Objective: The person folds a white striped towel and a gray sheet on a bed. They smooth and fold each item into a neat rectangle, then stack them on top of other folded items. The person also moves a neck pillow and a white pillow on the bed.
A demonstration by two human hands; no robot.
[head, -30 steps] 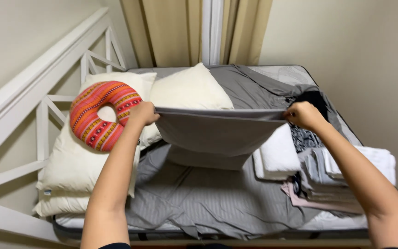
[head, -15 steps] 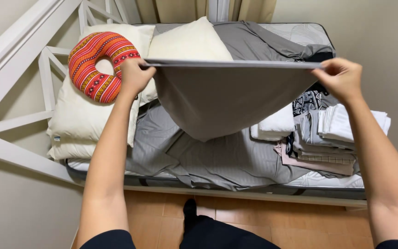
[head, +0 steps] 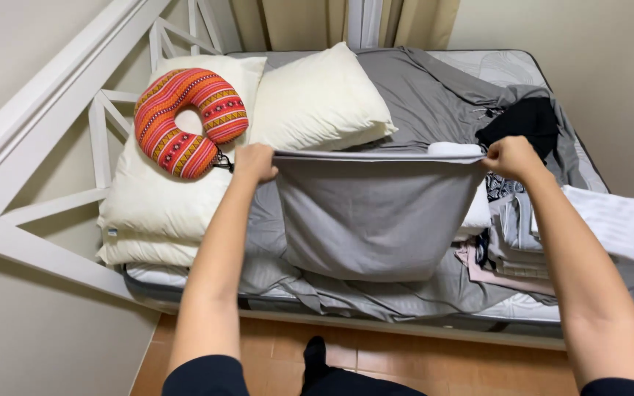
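Observation:
I hold a grey pillowcase (head: 372, 216) stretched out flat above the bed. My left hand (head: 254, 161) grips its upper left corner and my right hand (head: 511, 156) grips its upper right corner. The cloth hangs down in front of a grey sheet (head: 420, 95) that covers the mattress. A cream pillow (head: 317, 103) lies just beyond the top edge of the pillowcase.
A red striped neck pillow (head: 188, 121) rests on stacked cream pillows (head: 163, 213) at the left. Folded clothes (head: 522, 242) and a white towel (head: 614, 220) sit at the right, with a black garment (head: 526, 121) behind. A white wooden bed frame (head: 53, 154) runs along the left.
Both hands have lowered the pillowcase toward the bed and hold it more squarely. The view has tilted down, showing more floor and the bed's near edge.

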